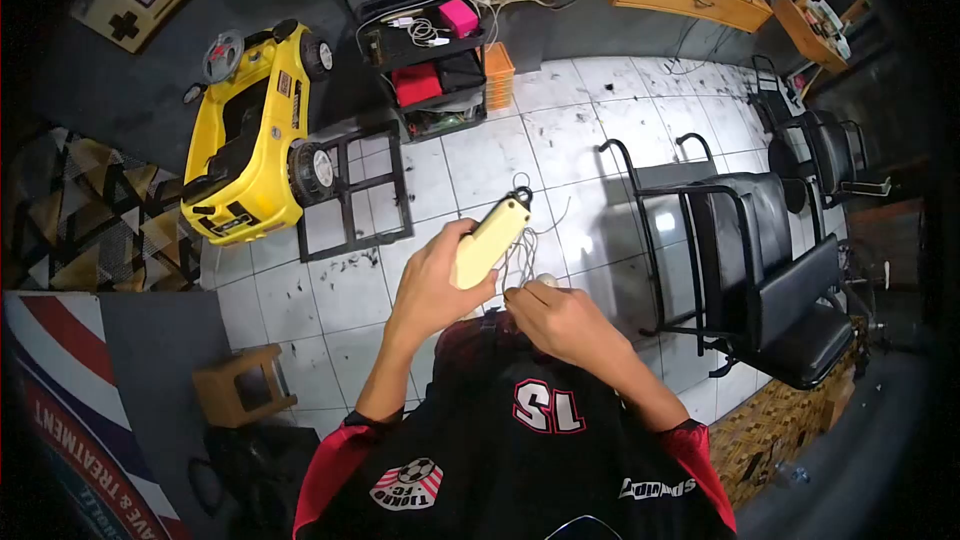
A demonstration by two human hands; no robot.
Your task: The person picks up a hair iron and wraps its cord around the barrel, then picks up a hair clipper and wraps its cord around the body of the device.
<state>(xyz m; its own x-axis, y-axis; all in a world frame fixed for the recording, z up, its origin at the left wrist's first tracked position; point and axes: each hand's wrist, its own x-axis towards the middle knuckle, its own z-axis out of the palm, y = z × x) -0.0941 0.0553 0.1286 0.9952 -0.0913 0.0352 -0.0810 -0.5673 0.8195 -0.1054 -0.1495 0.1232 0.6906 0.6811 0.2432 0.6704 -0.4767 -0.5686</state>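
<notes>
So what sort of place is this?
Likely a barbershop: what look like hair tufts litter the tiled floor, a striped sign partly reads "TREATMENT", and the left hand holds what seems to be a yellow clipper.

Your left hand point(430, 282) curls in a grip, held slightly farther forward. Your right hand point(558, 322) pinches, knuckles upward.

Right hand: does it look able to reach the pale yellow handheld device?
Probably: the right hand is close, and the left hand leaves the device uncovered at one end, though the thin grey cord may snag.
</notes>
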